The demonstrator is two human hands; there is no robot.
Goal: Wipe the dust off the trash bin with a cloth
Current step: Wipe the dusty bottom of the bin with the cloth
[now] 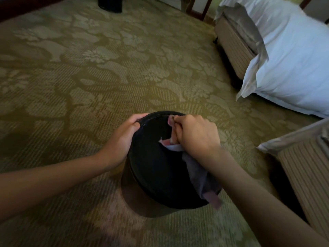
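The fingers (173, 125) of the right hand (195, 134) curl tight, pinching a bunched cloth (197, 177) against the black trash bin (153, 157) beneath them, apparently mid-wipe. To their left, the left hand (124, 138) grips the bin's far rim. The bin sits on the carpet (106, 77), its long axis seemingly near upright and tipped away from the person. The next move probably calls for turning it to reach unwiped sides.

1. Two hands: left hand (122, 138) and right hand (195, 134).
2. One black trash bin (153, 168).
3. One cloth (197, 173).
4. One other dark container (110, 4), at the far edge of the carpet (89, 77).
5. Two beds along the carpet's right edge: far bed (233, 43), near bed (302, 175).
6. One white duvet (293, 59).
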